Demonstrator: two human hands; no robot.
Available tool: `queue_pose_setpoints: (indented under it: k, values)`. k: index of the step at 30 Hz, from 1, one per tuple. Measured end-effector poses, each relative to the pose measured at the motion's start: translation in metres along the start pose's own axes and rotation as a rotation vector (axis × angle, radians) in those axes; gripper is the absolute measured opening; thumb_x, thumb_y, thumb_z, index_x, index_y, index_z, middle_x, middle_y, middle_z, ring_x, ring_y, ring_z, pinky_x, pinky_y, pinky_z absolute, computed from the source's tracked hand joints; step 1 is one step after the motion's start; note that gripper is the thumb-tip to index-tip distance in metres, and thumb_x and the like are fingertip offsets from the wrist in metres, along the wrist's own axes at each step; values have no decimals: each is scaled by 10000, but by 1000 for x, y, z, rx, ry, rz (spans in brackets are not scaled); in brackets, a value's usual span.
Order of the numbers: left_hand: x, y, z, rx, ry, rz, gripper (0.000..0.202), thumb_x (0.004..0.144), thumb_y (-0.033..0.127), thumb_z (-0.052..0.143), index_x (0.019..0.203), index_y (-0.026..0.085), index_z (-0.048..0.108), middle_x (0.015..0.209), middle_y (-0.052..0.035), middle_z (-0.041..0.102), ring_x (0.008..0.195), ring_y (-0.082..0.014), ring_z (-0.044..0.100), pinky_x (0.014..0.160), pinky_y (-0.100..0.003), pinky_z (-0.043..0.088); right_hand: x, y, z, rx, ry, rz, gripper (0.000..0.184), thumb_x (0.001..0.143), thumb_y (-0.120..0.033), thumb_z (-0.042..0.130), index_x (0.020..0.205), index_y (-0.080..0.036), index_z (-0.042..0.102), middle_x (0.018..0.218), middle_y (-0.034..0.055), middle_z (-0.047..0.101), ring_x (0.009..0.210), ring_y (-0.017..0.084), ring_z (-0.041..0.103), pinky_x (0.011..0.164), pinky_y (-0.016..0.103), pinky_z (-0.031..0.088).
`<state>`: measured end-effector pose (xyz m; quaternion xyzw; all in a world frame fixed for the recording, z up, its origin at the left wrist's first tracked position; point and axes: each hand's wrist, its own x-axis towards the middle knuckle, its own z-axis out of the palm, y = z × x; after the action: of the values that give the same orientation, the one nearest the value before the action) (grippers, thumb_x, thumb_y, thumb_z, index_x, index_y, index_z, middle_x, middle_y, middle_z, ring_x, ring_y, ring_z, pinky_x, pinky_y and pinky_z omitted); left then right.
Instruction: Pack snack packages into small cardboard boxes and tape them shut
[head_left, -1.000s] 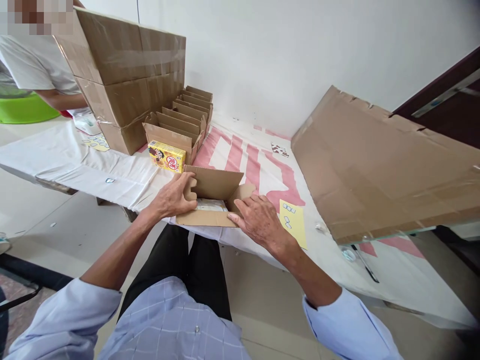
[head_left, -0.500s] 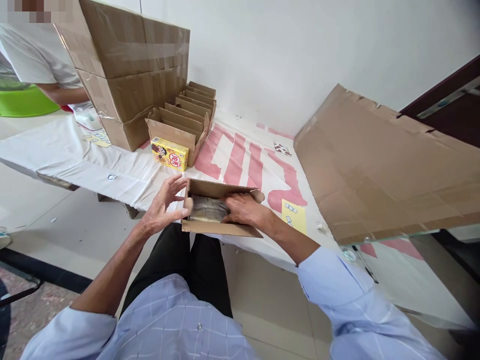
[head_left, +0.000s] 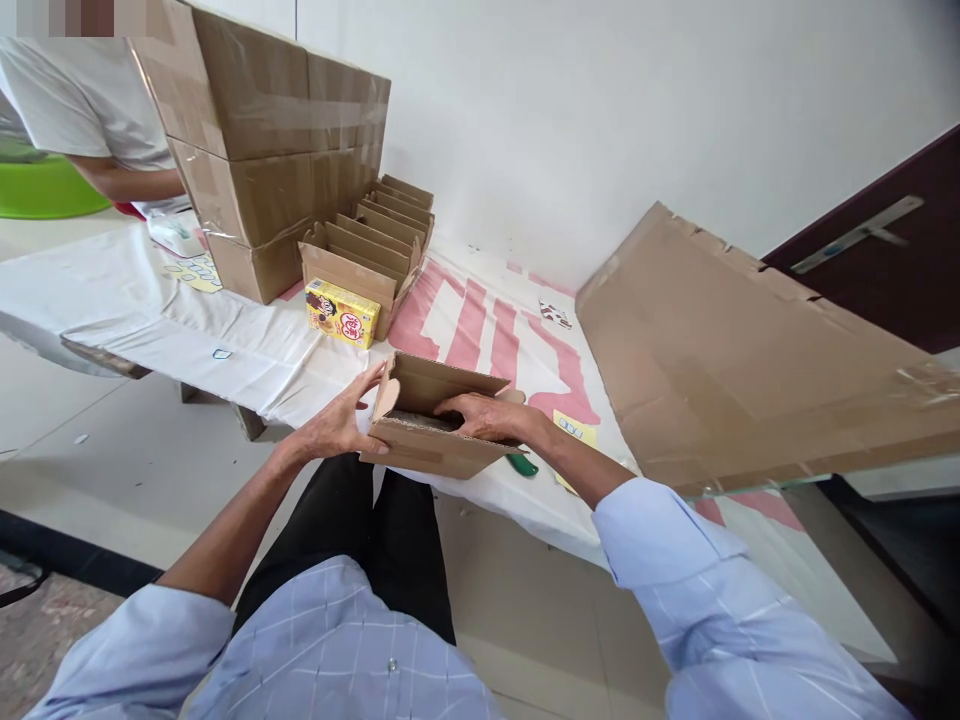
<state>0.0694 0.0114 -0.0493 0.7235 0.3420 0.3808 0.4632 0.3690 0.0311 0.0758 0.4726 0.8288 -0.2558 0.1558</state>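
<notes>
A small open cardboard box (head_left: 420,452) sits at the near edge of the table, tipped towards me. My left hand (head_left: 339,425) grips its left end flap, thumb on the front wall. My right hand (head_left: 480,417) reaches into the box from the right, fingers curled over something dark inside that I cannot make out. A green object (head_left: 520,464) pokes out from under the box on the right. A yellow sheet (head_left: 571,432) lies just beyond my right wrist.
A yellow product carton (head_left: 341,313) lies in front of a row of folded small boxes (head_left: 367,245). Stacked large taped cartons (head_left: 270,140) stand behind. A big flat cardboard sheet (head_left: 750,350) leans at the right. Another person in a white shirt (head_left: 90,100) works at the far left.
My right hand went from the box's outside flap into the box. The box tilted up towards me, and my left hand closed on its left flap.
</notes>
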Motion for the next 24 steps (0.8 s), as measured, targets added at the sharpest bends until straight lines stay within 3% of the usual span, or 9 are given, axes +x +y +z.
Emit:
queue_pose_setpoints:
  k: [6,10,13,15,21,24]
  values:
    - [1,-1,2,1,-10,7,1436,670,471,1022,1810,372,154,1807,-218,308,1647,-520,380,1167,-621,533,2,-4,4,-72,108,-70,395,862,-285,810,1254,-244,836,1264,93,832,1163,333,760,955,372,573]
    - [0,-1,2,-15,-12,8,1418,682,468,1018,1808,379,160,1807,-215,303,1652,-513,370,1168,-618,532,-3,-9,3,-202,211,-56,204,991,-246,687,1142,-232,823,1156,89,832,1051,278,754,875,326,519]
    - [3,0,3,-49,-11,19,1425,681,435,1022,1809,377,154,1813,-216,293,1651,-497,374,1164,-611,536,-4,-12,-1,-261,268,6,296,1086,-160,502,973,-199,773,972,95,812,875,238,729,779,319,448]
    - [5,1,4,-69,-9,17,1437,671,417,1027,1810,369,152,1811,-220,296,1647,-491,379,1156,-602,543,-5,-13,-2,-219,282,19,322,1103,-154,480,900,-205,725,882,73,782,790,218,691,736,319,409]
    - [11,3,3,-85,5,-1,1488,610,441,1052,1809,345,176,1815,-234,282,1640,-501,375,1138,-591,545,-5,0,-2,-69,308,-57,340,1116,-202,496,852,-195,711,860,107,772,784,228,657,734,373,397]
    - [12,2,2,-86,-7,-5,1496,605,451,1054,1810,337,174,1814,-240,282,1645,-501,364,1130,-584,548,-1,11,2,-99,256,-104,229,1066,-174,577,939,-200,766,1008,126,813,949,268,713,818,368,451]
